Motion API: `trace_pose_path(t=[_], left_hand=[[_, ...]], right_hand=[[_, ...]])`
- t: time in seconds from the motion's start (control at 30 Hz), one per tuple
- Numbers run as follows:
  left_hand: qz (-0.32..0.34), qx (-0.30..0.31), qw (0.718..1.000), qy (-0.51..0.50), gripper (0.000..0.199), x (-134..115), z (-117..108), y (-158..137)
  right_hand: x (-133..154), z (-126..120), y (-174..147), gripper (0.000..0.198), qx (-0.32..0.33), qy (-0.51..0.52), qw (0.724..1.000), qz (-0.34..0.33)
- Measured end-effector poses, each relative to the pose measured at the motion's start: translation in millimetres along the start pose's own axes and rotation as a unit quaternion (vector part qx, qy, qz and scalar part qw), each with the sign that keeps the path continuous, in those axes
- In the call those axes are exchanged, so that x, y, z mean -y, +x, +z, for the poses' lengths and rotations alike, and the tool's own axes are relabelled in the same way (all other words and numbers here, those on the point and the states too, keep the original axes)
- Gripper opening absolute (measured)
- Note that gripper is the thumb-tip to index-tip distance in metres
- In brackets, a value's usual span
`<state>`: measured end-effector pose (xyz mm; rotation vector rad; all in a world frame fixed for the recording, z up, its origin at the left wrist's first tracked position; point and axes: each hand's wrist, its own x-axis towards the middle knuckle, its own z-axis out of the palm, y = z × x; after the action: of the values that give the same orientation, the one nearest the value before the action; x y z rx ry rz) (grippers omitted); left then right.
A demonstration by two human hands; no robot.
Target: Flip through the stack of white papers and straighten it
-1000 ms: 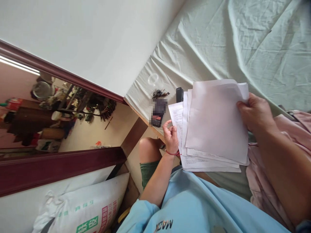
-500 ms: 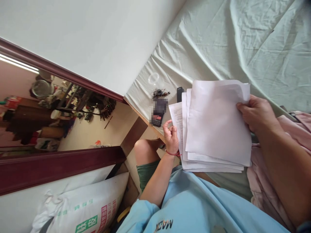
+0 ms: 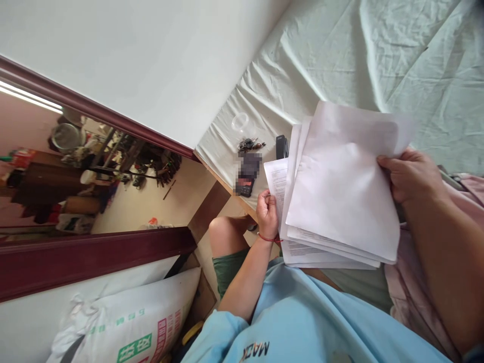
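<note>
A loose stack of white paper sheets (image 3: 348, 186) spreads between my two hands above my lap, the top one blank and lower ones printed. My right hand (image 3: 414, 171) is closed on the right edge of the upper sheets, thumb on top. At the left, my left hand (image 3: 267, 214) is closed on the edge of a printed sheet (image 3: 279, 184), its fingers curled and partly hidden behind the paper. Just beyond the sheets lies a black stapler-like object (image 3: 282, 146), its lower part covered by paper.
On the pale green bed sheet (image 3: 333, 75) lie a partly blurred dark phone-like device (image 3: 247, 176), a bunch of keys (image 3: 249, 145) and a clear round container (image 3: 240, 121). A white sack (image 3: 151, 312) leans at lower left. Pink cloth (image 3: 408, 287) lies at my right.
My right hand has moved slightly right, and the upper sheets have turned and shifted with it, fanning further from the lower ones. My left fingers have closed at the printed sheet's edge.
</note>
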<state>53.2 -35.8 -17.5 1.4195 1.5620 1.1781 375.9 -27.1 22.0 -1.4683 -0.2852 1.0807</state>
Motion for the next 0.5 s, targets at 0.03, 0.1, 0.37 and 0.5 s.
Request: trace_pose_path(t=[0.03, 0.1, 0.37, 0.5], left_hand=[[-0.003, 0.0, 1.0, 0.001, 0.059, -1.2, 0.1, -0.1], [-0.012, -0.001, 1.0, -0.005, 0.06, -3.6, 0.4, -0.4], [0.0, 0.012, 1.0, -0.02, 0.055, -1.7, 0.9, -1.0], [0.002, 0.016, 0.999, -0.039, 0.051, 0.6, 2.4, -0.8]], right_hand=[[1.2, 0.9, -1.0, 0.029, 0.003, 0.002, 1.0, 0.01], [3.6, 1.9, -3.0, 0.028, 0.009, -0.002, 1.0, 0.027], [10.4, -6.4, -8.8, 0.014, -0.049, -0.252, 0.967, 0.004], [20.6, -5.8, -17.6, 0.007, -0.059, -0.341, 0.938, 0.011]])
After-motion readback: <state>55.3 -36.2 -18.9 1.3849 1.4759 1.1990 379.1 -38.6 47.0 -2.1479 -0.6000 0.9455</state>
